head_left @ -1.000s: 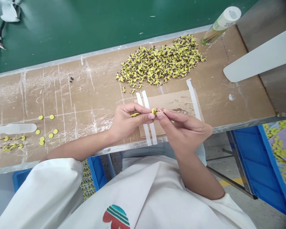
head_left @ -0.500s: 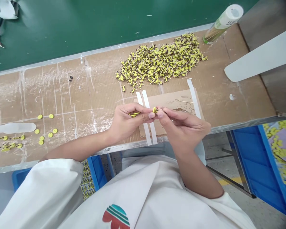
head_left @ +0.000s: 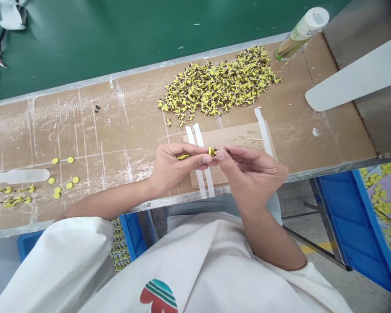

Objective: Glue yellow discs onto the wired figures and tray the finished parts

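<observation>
My left hand (head_left: 174, 167) is closed in a pinch on a small yellow piece (head_left: 211, 151), and more yellow parts (head_left: 183, 156) show between its fingers. My right hand (head_left: 252, 171) meets it fingertip to fingertip, pinching the same yellow piece from the right. Both hands hover over a small cardboard sheet (head_left: 234, 137) near the bench's front edge. A large heap of yellow and brown parts (head_left: 220, 84) lies beyond the hands.
Loose yellow discs (head_left: 65, 184) and a few assembled pieces (head_left: 14, 200) lie at the left beside a white strip (head_left: 18, 175). A green-and-white bottle (head_left: 301, 32) lies at the back right. Blue bins (head_left: 348, 217) stand under the cardboard-covered bench (head_left: 84, 134).
The hands stay joined at the same spot; the right fingers have shifted slightly on the yellow piece. Nothing else has moved.
</observation>
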A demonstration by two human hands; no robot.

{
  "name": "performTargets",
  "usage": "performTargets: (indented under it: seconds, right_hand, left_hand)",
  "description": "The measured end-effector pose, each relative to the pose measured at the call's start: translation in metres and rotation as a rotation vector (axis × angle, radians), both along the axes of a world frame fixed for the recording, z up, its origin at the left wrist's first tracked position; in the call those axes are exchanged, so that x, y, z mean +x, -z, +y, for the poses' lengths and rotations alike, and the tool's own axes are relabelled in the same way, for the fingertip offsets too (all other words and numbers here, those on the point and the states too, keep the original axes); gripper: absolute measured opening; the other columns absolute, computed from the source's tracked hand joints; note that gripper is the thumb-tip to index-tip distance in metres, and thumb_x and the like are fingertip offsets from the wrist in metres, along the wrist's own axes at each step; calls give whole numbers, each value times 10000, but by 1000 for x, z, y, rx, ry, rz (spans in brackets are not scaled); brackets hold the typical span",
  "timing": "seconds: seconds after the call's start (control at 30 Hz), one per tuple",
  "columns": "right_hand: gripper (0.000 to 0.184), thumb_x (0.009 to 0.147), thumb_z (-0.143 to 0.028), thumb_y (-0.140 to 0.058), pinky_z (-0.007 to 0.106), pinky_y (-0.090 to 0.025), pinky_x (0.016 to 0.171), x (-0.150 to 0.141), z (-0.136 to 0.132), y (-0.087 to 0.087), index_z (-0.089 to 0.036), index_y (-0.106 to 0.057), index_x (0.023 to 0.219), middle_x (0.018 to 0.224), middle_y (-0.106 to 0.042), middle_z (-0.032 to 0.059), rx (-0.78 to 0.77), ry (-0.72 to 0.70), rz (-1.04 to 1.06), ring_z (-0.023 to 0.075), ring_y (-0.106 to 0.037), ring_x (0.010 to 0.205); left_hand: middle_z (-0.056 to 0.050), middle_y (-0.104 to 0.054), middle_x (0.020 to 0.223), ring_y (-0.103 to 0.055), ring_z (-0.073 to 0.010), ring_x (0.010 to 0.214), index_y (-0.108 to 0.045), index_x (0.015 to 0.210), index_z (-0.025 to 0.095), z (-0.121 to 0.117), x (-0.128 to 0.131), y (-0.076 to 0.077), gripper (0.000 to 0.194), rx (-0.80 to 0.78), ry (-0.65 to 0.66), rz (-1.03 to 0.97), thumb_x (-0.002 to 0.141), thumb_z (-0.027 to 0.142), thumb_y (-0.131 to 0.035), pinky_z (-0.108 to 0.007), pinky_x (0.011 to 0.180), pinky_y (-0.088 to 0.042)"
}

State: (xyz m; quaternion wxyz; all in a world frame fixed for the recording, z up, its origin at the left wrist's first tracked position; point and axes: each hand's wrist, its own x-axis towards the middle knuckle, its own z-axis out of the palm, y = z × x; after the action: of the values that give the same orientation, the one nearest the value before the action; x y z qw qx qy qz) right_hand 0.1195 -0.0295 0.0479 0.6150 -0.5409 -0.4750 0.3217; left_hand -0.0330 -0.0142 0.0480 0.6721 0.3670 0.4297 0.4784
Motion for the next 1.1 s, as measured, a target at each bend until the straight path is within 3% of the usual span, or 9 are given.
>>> performTargets:
  seconds: [0.27,0.5,0.87,1.1]
  right_hand:
    - [149,762,-262,-843,271,-640,634,4,-1,-3,-235,-764,886,821,-767,2,-13,-15,29,155,-728,667]
    - [181,754,-268,-854,261,-641,637,7,-1,-3,-236,-759,905,797,-763,-4,-58,-90,92,149,-726,661]
    - [233,723,-261,-881,284,-650,687,14,-4,-6,-241,-760,920,865,-769,14,-62,-216,95,166,-739,721]
    - [228,737,-212,-866,273,-649,710,15,-4,-7,-261,-776,941,882,-776,-1,-51,-268,117,161,-744,742]
  left_hand:
    - [-55,-798,907,-767,-192,771,-808,862,207,0,0,-1,188,38,26,8,703,291,-866,-278,719,-642]
    - [-34,-777,751,-733,-154,635,-784,782,162,6,-2,-3,289,174,-6,115,560,264,-939,-250,637,-624]
    - [-59,-780,822,-738,-141,736,-774,876,175,15,-15,0,208,761,80,239,697,225,-866,-215,687,-591]
    - [-64,-768,820,-739,-147,744,-747,875,156,14,-14,1,172,820,117,208,728,159,-835,-219,689,-591]
